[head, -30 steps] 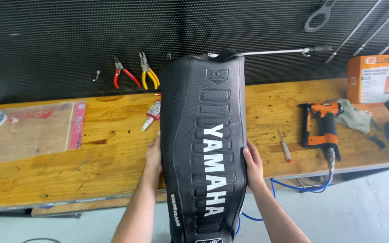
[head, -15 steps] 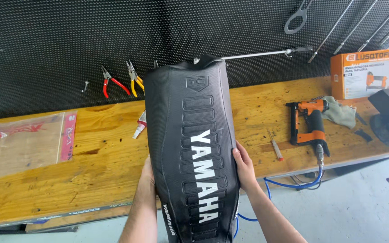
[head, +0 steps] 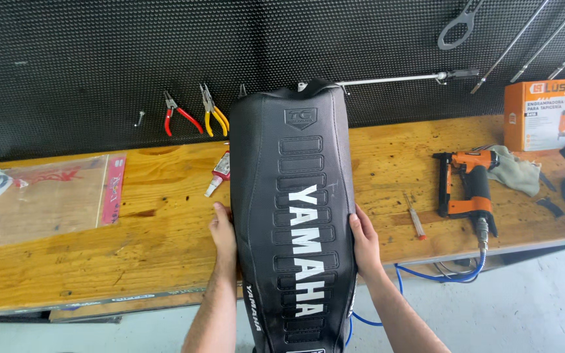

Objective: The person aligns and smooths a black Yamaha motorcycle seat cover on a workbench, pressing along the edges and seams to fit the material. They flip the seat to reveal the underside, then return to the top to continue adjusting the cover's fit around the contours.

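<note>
— Pegboard behind, bench [head: 67,261] below: where is the seat lying?

— The long black motorcycle seat [head: 295,209] is crossing the front edge, overhanging. Left hand [head: 223,232] and right hand [head: 364,238] are pressing flat against its sides, fingers spread.

— Handling?

— Probably stiff-based, padded, slick-covered; gripping mid-length suits it.

My one head camera looks steeply down from close above the bench [head: 99,261], facing the pegboard wall [head: 99,52] behind it, floor below its near edge.
</note>
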